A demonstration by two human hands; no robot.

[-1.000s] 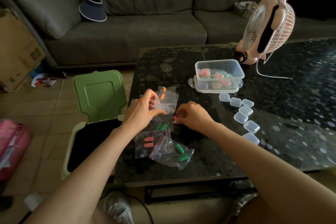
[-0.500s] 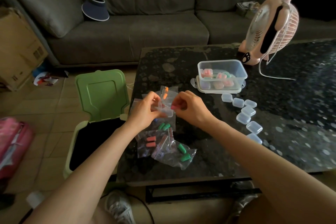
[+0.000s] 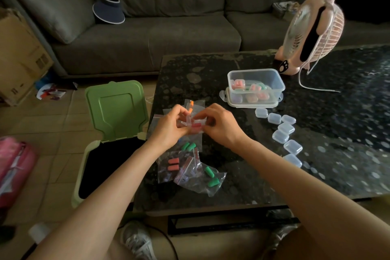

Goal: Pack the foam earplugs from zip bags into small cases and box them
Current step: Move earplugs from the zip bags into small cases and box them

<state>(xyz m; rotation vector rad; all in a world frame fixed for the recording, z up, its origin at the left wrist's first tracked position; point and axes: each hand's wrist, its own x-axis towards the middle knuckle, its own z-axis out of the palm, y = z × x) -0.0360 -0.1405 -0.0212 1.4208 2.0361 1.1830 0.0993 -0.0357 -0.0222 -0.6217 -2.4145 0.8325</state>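
Dark speckled table (image 3: 316, 164) in front of a grey sofa (image 3: 168, 34), and I see both hands meeting over the zip bags.
From the left, a green bin (image 3: 117, 110) stands open beside the table's left edge. My left hand (image 3: 168, 131) has its fingers curled, pinching a small clear case (image 3: 188, 121) with pink earplugs (image 3: 196, 126) inside. My right hand (image 3: 221, 127) pinches the same case from the other side. Nearer lie zip bags (image 3: 190, 173) holding red and green plugs. Further right sits a clear box (image 3: 255, 74) of filled cases, with empty cases (image 3: 282, 131) in a row nearer and a pink fan (image 3: 312, 34) beyond.
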